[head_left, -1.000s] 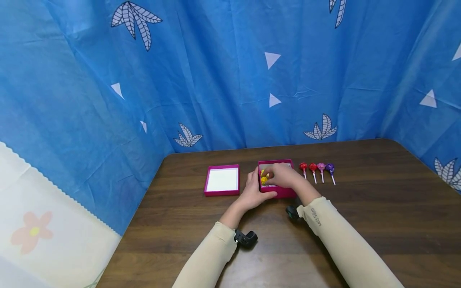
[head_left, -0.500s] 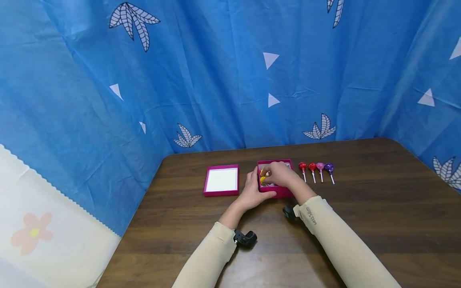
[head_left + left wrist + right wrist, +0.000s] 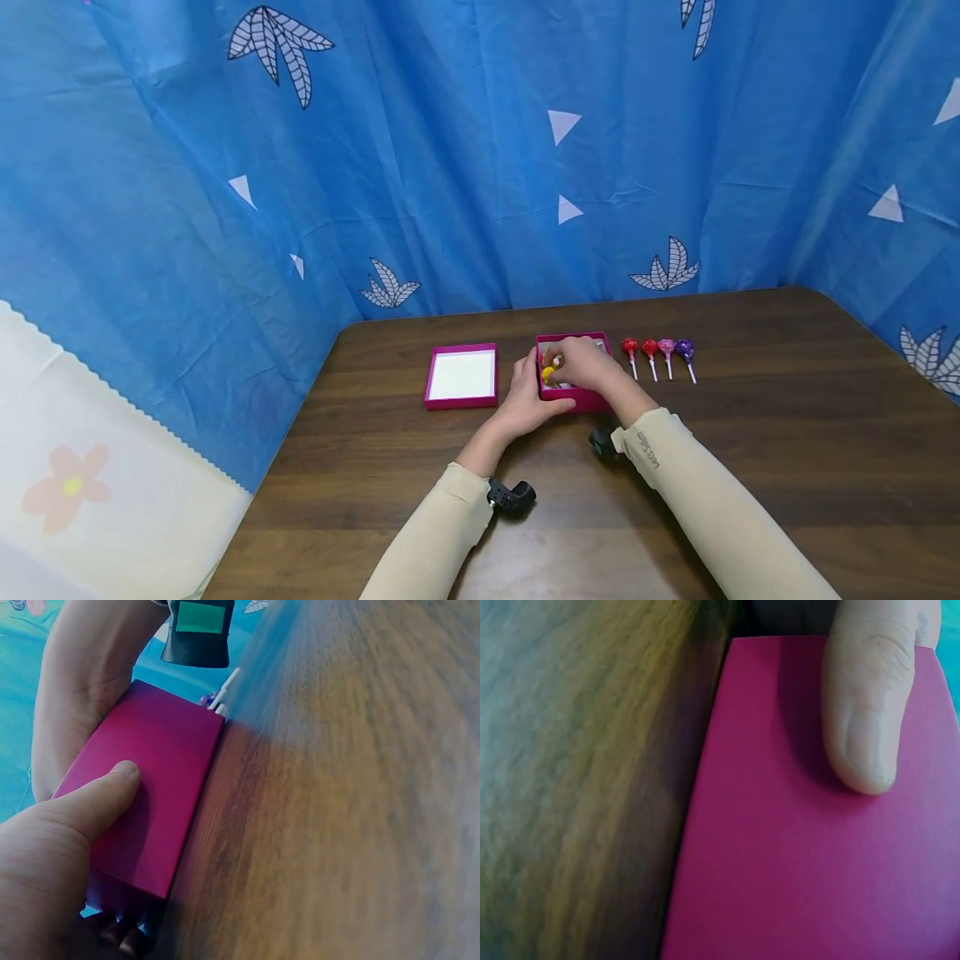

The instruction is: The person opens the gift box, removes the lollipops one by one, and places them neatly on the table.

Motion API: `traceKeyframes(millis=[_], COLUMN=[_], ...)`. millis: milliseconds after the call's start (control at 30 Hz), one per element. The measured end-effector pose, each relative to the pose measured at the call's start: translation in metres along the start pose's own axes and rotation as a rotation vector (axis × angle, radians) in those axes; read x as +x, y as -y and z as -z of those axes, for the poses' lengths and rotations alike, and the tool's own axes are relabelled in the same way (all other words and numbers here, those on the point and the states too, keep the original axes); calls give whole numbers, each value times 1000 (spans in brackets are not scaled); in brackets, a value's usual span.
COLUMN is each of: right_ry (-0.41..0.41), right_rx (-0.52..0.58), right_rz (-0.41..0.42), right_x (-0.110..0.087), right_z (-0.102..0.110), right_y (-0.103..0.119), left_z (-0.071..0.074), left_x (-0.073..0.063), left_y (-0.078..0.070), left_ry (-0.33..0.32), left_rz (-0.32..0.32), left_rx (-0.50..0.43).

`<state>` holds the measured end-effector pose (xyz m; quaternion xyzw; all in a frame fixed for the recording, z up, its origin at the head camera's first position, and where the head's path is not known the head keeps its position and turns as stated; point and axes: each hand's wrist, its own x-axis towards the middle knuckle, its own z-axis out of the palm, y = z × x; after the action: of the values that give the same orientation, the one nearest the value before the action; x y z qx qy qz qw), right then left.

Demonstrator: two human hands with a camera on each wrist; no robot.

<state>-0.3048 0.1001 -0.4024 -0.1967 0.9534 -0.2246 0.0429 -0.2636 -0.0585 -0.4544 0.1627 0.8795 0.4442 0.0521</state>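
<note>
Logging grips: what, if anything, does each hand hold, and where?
Left hand: pink box, by its near-left corner. Right hand: at the yellow item inside; hold unclear.

Magenta on open rectangular box [image 3: 171,780], yellow on small round piece [image 3: 548,374] inside; magenta round white on shallow square lid [image 3: 462,375]; red, pink, purple on four round-headed lollipops [image 3: 667,346]; white leaves, triangles over blue fabric curtain [image 3: 450,167]; brown grain on wooden counter [image 3: 375,467].

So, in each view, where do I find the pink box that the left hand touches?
Head: box a little right of centre, below mid-height.
Left wrist: box in the left half, slanted.
Right wrist: box fills most of the right side.
Shared landmark: the thumb of the left hand on the box's front wall.
</note>
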Motion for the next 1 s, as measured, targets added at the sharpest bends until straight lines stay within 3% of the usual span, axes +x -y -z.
traceKeyframes(millis=[367, 633, 1000], right_ry=[-85, -187, -394], right_rx=[30, 43, 354], right_rz=[-3, -57, 37], right_x=[-9, -16, -29], right_z=[0, 6, 25], right_y=[0, 0, -9], left_z=[-3, -2, -3], left_x=[0, -2, -1], left_y=[1, 0, -1], left_ry=[2, 12, -7], left_rz=[11, -2, 23], left_rx=[4, 4, -3])
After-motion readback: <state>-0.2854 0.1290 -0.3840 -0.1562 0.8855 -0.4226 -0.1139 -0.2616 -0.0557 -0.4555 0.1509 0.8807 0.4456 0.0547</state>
